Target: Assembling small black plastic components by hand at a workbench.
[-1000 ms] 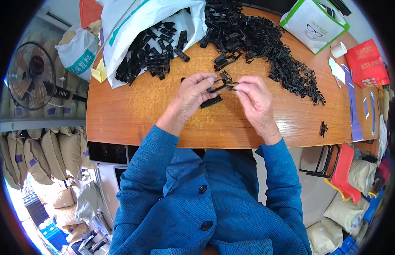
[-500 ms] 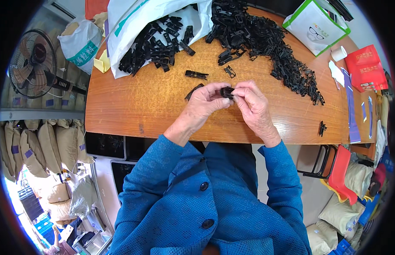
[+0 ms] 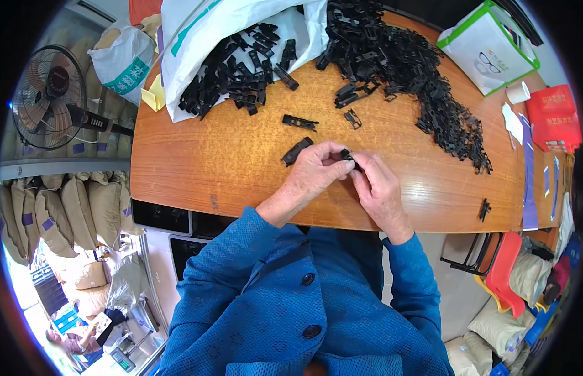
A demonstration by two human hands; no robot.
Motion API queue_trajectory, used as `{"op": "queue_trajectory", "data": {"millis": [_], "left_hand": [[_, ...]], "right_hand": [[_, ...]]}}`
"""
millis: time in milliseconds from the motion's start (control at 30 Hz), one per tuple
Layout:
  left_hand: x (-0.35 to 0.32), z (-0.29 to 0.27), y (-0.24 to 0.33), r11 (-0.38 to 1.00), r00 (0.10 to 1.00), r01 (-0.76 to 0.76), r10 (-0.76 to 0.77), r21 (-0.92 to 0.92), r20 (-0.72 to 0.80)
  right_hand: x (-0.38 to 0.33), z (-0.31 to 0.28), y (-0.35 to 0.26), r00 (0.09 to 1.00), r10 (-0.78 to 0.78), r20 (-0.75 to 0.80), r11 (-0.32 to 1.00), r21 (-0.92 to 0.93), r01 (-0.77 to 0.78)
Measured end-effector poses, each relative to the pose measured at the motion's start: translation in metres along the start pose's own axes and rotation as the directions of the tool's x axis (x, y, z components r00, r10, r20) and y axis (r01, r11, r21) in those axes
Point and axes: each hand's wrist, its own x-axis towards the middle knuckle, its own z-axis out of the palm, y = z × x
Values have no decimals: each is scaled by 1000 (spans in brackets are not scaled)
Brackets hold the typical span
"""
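Observation:
A small black plastic part (image 3: 346,155) is pinched between the fingertips of both my hands, above the near half of the table. My left hand (image 3: 311,174) holds it from the left with thumb and index finger. My right hand (image 3: 380,188) grips it from the right, fingers closed together. Most of the part is hidden by the fingers. Just beyond my left hand lie a long black plastic piece (image 3: 297,151) and another black clip-like piece (image 3: 300,122). A smaller open black frame (image 3: 352,119) rests past my fingertips.
A white sack (image 3: 186,44) lies open at the far left, with black pieces (image 3: 241,78) spilling out. A heap of black parts (image 3: 423,78) spreads across the far right. One black piece (image 3: 484,210) sits near the right front edge. A white-and-green bag (image 3: 486,53) stands behind.
The view has shifted, so the table sits lower in the picture. My fingers have closed in around the black part, and less of it shows now.

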Motion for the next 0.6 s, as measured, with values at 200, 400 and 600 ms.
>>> {"op": "queue_trajectory", "data": {"millis": [200,400,600], "left_hand": [[5,-13,30,862,977,-148,205,484,-67],[25,-78,52,-172,789,-271,523,947,322],[12,-65,39,593,926,-247,378,766,6]], "right_hand": [[4,8,14,993,68,-93,998,-9,-69],[3,15,28,966,244,-80,961,155,-230],[9,13,14,950,298,94,893,324,-312]]}}
